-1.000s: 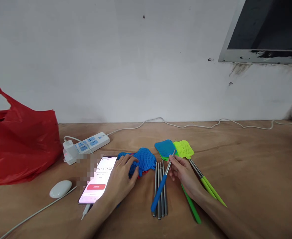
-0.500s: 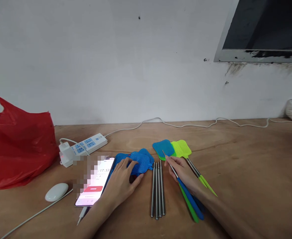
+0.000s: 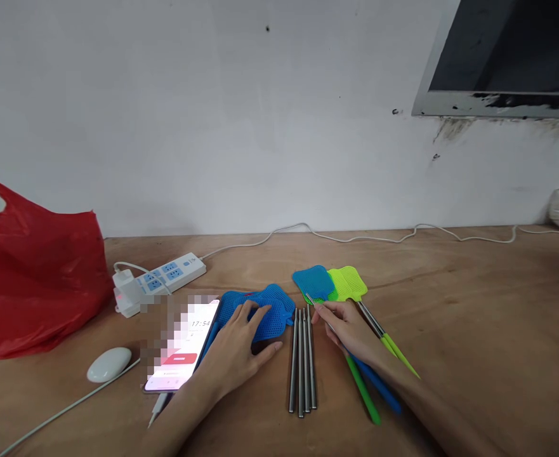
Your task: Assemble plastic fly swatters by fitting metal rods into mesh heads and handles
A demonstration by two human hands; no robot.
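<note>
My left hand point(image 3: 235, 346) rests with fingers apart on the near edge of several overlapping blue fly swatter heads point(image 3: 273, 314). My right hand point(image 3: 348, 327) is closed around a thin metal rod point(image 3: 311, 299) whose narrow tip points up and left. A blue handle point(image 3: 381, 388) runs out below this hand; whether it belongs to the held rod is hidden. Beside it lies a green handle point(image 3: 365, 393). Between the hands several loose metal tubes point(image 3: 302, 368) lie side by side. Beyond my right hand are a blue swatter head point(image 3: 313, 279) and a yellow-green one point(image 3: 348, 282).
A lit phone point(image 3: 184, 349) lies left of my left hand, partly under the forearm. Farther left are a white power strip point(image 3: 179, 273), a white mouse-shaped object point(image 3: 109, 365) and a red plastic bag point(image 3: 41, 273). A white cable point(image 3: 346, 240) runs along the wall.
The rod in my right hand has tilted, and the blue handle shows farther right, uncovering more of the green one. My left fingers have shifted slightly on the blue heads, which have moved a little.
</note>
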